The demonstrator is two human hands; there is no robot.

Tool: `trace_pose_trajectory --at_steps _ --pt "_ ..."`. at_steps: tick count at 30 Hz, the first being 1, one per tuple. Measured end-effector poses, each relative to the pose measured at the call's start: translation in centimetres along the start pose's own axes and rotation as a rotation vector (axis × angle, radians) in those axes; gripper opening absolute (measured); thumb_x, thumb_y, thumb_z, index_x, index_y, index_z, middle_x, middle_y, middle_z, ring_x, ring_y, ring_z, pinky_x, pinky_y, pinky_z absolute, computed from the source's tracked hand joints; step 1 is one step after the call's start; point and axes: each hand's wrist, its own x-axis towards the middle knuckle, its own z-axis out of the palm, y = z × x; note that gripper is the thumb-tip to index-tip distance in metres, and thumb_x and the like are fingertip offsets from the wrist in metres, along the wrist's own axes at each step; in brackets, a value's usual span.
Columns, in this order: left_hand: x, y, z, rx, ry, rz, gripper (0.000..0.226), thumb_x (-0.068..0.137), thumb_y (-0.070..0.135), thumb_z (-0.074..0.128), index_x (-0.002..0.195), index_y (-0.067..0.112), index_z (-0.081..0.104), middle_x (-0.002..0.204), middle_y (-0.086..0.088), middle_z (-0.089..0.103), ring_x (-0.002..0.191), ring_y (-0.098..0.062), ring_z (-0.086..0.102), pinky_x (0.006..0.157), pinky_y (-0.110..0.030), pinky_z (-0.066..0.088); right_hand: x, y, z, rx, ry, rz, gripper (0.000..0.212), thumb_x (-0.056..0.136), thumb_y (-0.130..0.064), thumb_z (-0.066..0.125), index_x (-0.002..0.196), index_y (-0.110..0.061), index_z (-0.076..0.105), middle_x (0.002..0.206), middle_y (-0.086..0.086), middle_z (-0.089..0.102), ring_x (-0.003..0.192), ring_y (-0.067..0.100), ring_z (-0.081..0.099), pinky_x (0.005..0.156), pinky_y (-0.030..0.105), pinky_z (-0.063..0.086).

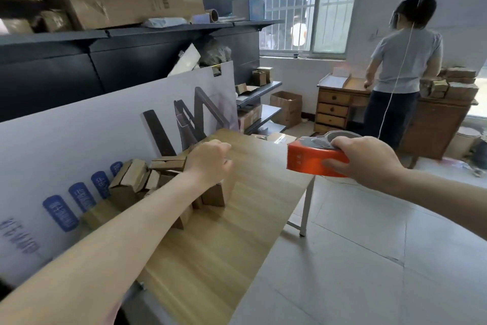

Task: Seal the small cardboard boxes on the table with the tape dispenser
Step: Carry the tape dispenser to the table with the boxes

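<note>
Cluttered stockroom, wooden table (216, 259): left hand (208, 161) fisted over the small cardboard boxes (213, 193), right hand (369, 160) clutching the tape dispenser (313, 158) off the edge, taping apparently next.

An orange tape dispenser (316, 160) (grey on top), brown cardboard boxes (131, 179), a pale wood-grain table (224, 259).

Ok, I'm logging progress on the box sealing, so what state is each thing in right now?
Tape dispenser: gripped in the right hand, held in the air beyond the table edge.
Left hand: closed in a fist over one small box.
Small cardboard boxes: piled loosely, several with flaps open.
Desk drawers: shut.
</note>
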Motion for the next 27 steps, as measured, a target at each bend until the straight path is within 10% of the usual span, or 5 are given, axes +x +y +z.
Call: trace_pose_trajectory --at_steps 27 --pt "18.2 -0.2 9.0 0.009 0.001 -0.255 0.045 0.09 0.025 0.056 0.134 0.016 0.054 0.133 -0.003 0.058 0.117 -0.024 0.056 0.09 -0.038 0.05 21.0 11.9 12.9 0.092 0.039 -0.273 0.037 0.088 -0.06 0.048 0.097 -0.026 0.06 0.086 -0.008 0.069 0.075 0.018 0.063 0.062 0.028 0.043"
